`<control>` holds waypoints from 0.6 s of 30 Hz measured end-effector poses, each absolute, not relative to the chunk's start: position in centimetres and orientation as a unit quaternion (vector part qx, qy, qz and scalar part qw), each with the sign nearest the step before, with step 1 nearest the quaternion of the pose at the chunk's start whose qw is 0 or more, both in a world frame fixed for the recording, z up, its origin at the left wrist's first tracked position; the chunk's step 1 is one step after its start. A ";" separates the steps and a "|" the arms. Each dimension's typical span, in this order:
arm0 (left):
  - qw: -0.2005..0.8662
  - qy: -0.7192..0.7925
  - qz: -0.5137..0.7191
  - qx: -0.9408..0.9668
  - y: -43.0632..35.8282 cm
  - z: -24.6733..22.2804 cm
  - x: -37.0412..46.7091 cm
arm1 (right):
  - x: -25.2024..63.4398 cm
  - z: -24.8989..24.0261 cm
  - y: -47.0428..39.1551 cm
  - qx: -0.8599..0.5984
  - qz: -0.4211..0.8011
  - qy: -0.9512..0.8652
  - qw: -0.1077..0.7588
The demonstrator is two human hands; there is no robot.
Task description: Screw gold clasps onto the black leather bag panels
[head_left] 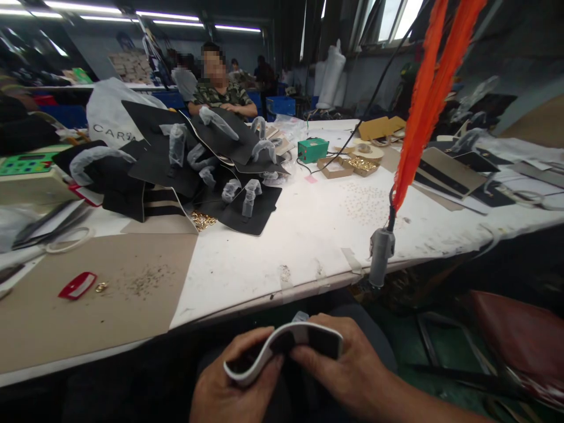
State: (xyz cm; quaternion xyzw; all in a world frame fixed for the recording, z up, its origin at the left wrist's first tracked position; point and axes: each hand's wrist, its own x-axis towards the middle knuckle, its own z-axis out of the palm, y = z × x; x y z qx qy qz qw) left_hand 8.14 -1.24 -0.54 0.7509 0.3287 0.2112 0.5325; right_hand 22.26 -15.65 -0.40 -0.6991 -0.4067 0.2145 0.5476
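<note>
Over my lap, below the table's front edge, I hold a bent black bag panel (325,342) with a pale edge. My left hand (238,382) is closed round its left end, thumb against the near face. The right end is gripped by my right hand (346,364), its thumb also pressing the near face. The panel curves in an S between them. A bit of clear plastic wrap (301,316) shows behind its top edge. The fingers behind the panel are partly hidden.
Similar black panels (251,211) with plastic-wrapped handles are piled on the white table (238,264). A grey cylinder (381,258) hangs from orange cords at the front edge. Gold fittings (365,164) lie near a green box (312,150). A person (224,97) sits across the table.
</note>
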 end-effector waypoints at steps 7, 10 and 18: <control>0.617 0.364 0.102 0.690 5.2 -2.8 14.5 | 27.8 -2.2 -9.3 -0.756 0.324 -0.298 0.483; 0.613 0.380 0.090 0.687 6.7 -3.7 16.9 | 29.8 -3.1 -7.0 -0.802 0.306 -0.293 0.420; 0.477 0.360 0.073 0.799 8.2 -4.0 18.5 | 31.2 -3.2 -5.1 -0.851 0.302 -0.302 0.304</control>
